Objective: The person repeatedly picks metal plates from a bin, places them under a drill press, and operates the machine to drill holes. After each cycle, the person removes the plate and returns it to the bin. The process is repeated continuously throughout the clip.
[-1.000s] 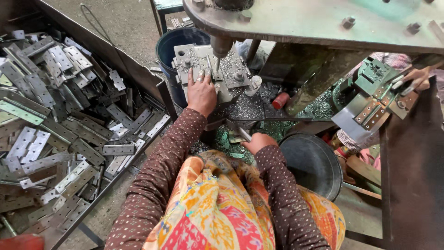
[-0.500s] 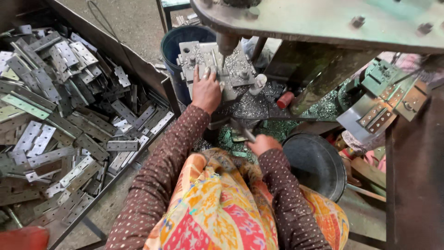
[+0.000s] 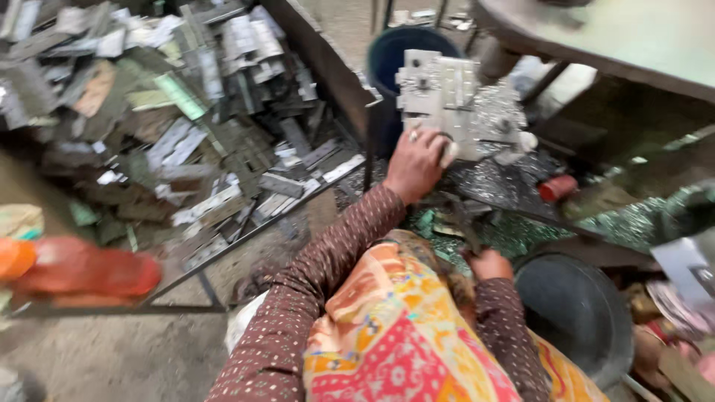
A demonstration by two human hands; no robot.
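Note:
My left hand [image 3: 414, 161] reaches forward to the lower edge of a grey metal die block [image 3: 445, 95] under a press, its fingers curled against the block and a small pale piece at the fingertips. Blur hides whether it grips anything. My right hand [image 3: 488, 263] is close to my lap, closed in a fist around the end of a dark bar [image 3: 456, 216] that slants up toward the press bed. Shiny metal scrap [image 3: 497, 182] covers the bed around the die. Both arms wear brown dotted sleeves, and a bright patterned cloth lies over my lap.
A big heap of flat metal strips and brackets [image 3: 179, 126] fills a low frame on the left. A dark blue bucket [image 3: 402, 53] stands behind the die, a black round pan [image 3: 577, 313] is at the right, a small red object [image 3: 557, 187] lies on the bed, and orange bags [image 3: 82, 272] sit at the lower left.
The view has swung left and down and is blurred. My left hand has slid from flat on the die to its lower edge. My right hand stays by my lap.

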